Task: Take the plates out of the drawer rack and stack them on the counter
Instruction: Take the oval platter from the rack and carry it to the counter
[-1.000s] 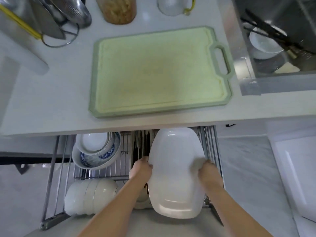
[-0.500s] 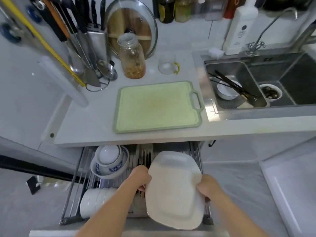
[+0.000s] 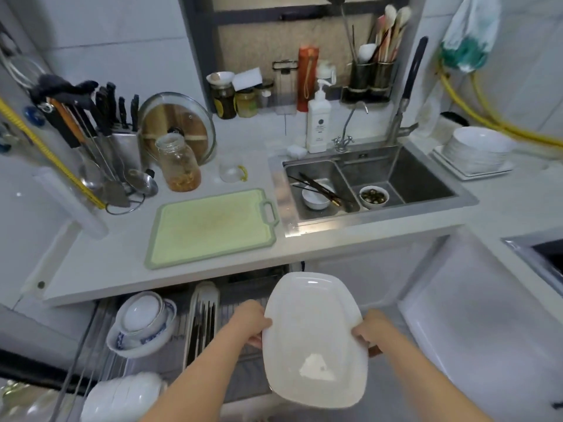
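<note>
A large white rectangular plate (image 3: 313, 339) is held above the open drawer rack (image 3: 100, 360), tilted with its face toward me. My left hand (image 3: 251, 322) grips its left edge and my right hand (image 3: 370, 328) grips its right edge. Blue-and-white bowls (image 3: 141, 325) and a row of white bowls (image 3: 122, 394) lie in the rack's left part, next to a cutlery tray (image 3: 202, 318). A stack of white plates and bowls (image 3: 475, 153) stands on the counter (image 3: 100, 260) at the far right, beyond the sink.
A green cutting board (image 3: 210, 228) lies on the counter above the drawer. Behind it stand a glass jar (image 3: 178, 162), a glass cup (image 3: 231, 169) and a knife block (image 3: 122, 144). The sink (image 3: 365, 181) holds bowls and chopsticks. A white open door panel (image 3: 475, 318) is on the right.
Both hands have lifted the plate up out of the rack and a little to the right. The view has pulled back and risen, and now takes in the whole counter and sink.
</note>
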Tool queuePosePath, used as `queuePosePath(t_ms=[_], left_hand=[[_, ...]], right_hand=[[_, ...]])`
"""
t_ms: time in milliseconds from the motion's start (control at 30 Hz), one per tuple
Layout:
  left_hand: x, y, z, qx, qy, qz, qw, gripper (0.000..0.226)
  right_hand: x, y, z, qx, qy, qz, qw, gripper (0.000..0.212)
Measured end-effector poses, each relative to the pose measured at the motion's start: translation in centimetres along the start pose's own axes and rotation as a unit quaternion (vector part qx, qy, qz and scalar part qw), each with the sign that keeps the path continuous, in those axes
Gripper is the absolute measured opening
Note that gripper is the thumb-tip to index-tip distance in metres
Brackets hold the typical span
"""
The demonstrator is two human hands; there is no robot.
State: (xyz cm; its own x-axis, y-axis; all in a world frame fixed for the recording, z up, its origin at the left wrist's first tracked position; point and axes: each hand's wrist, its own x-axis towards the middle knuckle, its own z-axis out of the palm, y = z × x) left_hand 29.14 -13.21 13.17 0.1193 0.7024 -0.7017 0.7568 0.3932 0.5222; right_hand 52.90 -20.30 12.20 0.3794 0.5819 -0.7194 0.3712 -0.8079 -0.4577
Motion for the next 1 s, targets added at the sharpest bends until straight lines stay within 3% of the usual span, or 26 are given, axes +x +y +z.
queuePosePath(t_ms=[233, 333, 433, 833, 1000], left_hand=[[-1.3, 7.7, 4.4, 0.001, -0.007, 0.087, 0.996, 0.017], [-1.5, 11.2, 5.9, 0.004, 0.001, 0.126, 0.992, 0.012], [-1.6, 14.6, 7.1, -0.008, -0.006, 0.154, 0.988, 0.018], [2.4, 30.2, 9.8, 0.009, -0.013, 0.265, 0.964, 0.011], [5.7, 36.2, 10.9, -0.013, -0.057, 0.281, 0.958, 0.014]], right_hand=[[-1.9, 4.4, -8.3, 0.067, 0.064, -0.012, 0.996, 0.007], [-2.2, 6.3, -11.5, 0.122, 0.117, -0.028, 0.985, 0.015], [-2.2, 7.9, -14.4, 0.182, 0.147, -0.037, 0.972, 0.006], [0.6, 8.8, -23.8, 0.360, 0.244, -0.080, 0.897, 0.015], [2.8, 7.9, -27.1, 0.402, 0.273, -0.060, 0.872, 0.018]])
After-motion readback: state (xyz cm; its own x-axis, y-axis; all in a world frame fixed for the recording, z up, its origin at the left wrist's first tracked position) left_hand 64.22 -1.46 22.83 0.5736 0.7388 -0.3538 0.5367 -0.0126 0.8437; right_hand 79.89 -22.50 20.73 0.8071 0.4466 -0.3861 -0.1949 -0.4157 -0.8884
